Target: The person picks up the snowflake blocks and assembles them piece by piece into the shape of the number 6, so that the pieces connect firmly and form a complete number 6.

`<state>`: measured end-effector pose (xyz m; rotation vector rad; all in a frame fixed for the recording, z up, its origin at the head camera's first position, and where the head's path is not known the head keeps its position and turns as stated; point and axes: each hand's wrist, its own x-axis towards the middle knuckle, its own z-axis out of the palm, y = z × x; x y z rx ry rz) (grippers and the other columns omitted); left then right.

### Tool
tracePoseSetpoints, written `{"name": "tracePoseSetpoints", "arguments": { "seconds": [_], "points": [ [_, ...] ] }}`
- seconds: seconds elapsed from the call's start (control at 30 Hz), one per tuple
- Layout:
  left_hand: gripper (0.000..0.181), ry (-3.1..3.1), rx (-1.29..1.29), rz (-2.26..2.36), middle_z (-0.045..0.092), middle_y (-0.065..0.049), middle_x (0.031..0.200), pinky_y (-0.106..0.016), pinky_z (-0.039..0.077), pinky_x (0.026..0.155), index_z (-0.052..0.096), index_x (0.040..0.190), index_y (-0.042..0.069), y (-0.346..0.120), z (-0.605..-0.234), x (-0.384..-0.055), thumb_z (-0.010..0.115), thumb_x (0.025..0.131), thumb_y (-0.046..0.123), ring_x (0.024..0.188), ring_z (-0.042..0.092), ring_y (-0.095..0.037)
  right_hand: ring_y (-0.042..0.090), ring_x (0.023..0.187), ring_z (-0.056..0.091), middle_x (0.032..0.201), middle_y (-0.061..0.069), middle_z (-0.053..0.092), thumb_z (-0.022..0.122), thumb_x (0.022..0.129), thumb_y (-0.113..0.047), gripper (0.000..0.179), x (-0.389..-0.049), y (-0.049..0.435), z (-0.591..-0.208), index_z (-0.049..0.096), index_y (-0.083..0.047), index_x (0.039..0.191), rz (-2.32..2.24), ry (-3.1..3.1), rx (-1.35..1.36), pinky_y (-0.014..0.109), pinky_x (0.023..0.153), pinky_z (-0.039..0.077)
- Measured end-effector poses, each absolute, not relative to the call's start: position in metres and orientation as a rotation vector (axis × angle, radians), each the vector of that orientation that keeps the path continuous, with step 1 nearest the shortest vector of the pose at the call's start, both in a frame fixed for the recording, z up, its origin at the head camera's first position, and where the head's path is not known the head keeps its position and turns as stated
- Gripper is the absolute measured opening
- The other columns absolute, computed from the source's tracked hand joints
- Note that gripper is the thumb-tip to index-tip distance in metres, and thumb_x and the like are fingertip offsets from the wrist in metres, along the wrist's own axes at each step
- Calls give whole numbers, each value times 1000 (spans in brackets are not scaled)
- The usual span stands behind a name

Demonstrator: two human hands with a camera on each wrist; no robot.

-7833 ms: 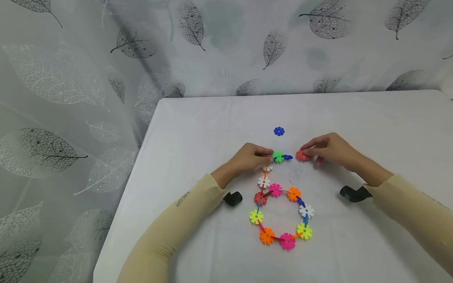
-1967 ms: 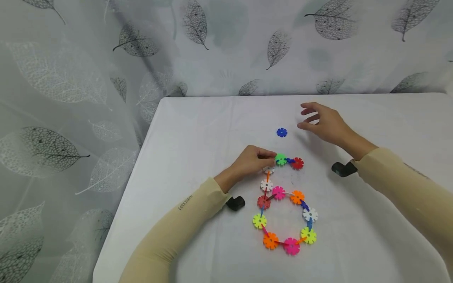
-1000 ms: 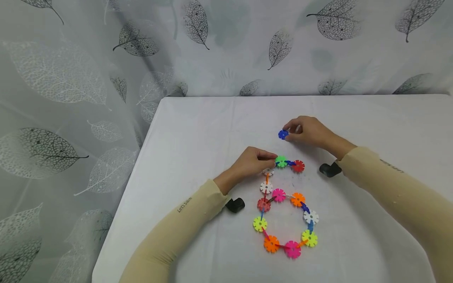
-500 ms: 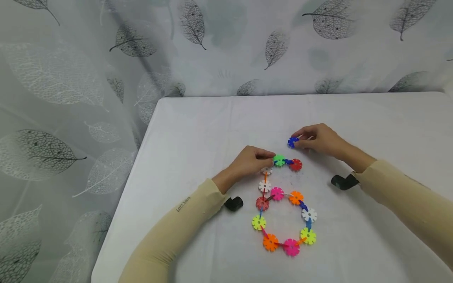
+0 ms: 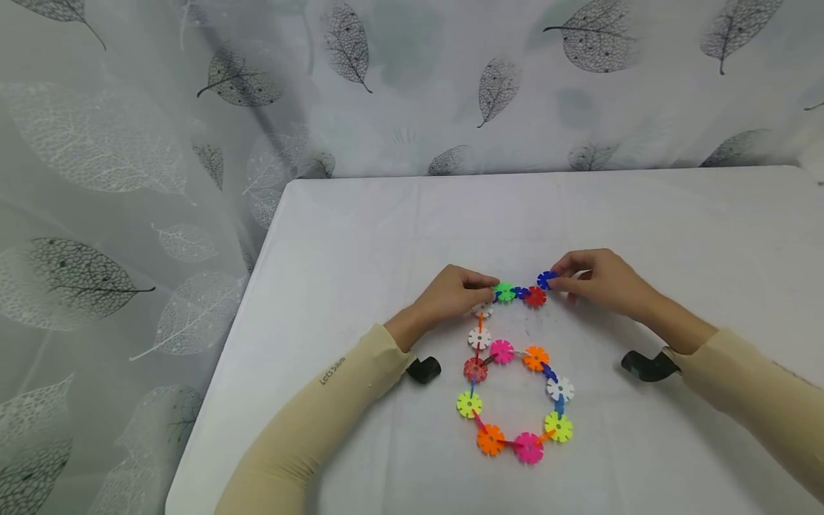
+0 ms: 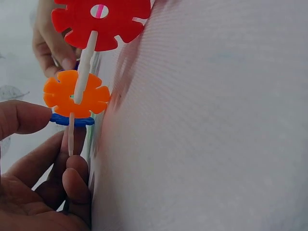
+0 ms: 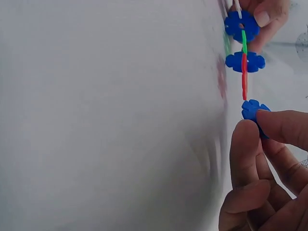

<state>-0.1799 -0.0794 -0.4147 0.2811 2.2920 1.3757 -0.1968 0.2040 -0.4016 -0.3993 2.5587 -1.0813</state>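
Notched plastic flower discs are slotted together into a chain, a ring with an upright tail, on the white table. My left hand (image 5: 453, 292) pinches the tail's upper corner beside the green disc (image 5: 505, 292); in the left wrist view a blue disc (image 6: 72, 120) sits between thumb and fingers. Between thumb and forefinger, my right hand (image 5: 601, 279) holds another blue disc (image 5: 546, 279) close to the red disc (image 5: 535, 297) at the chain's end. The right wrist view has that held blue disc (image 7: 254, 110) right at the edge of the red disc (image 7: 244, 82), seen edge-on.
The ring nearer me includes a white disc (image 5: 560, 389), an orange disc (image 5: 491, 440) and a pink disc (image 5: 528, 448). Black wrist pieces (image 5: 649, 365) project below both sleeves. A leaf-patterned curtain (image 5: 412, 86) hangs behind the table's (image 5: 360, 236) far edge.
The red disc went onto the chain's end and my right hand released it. That hand then picked up the loose blue disc and brought it toward me, beside the red one. My left hand stayed put.
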Motion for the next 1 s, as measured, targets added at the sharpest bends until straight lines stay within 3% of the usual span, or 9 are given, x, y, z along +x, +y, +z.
{"name": "tracePoseSetpoints", "arguments": {
  "seconds": [0.4,1.0],
  "points": [
    [29,2309,277,1357,72,6,117,-25,49,92,74,125,16,-78,-415,-180,68,96,20,107,60,-4,17,68,64,92,5,68,77,92,-18,17,-170,218,-409,72,-6,103,-1068,2606,-442,25,61,52],
    [30,2245,263,1373,72,5,119,-24,49,93,74,124,13,-79,-409,-182,70,96,18,110,61,-5,16,67,64,92,4,69,79,90,-17,15,-162,208,-409,73,-9,101,-1036,2664,-452,26,59,53]
  ]
}}
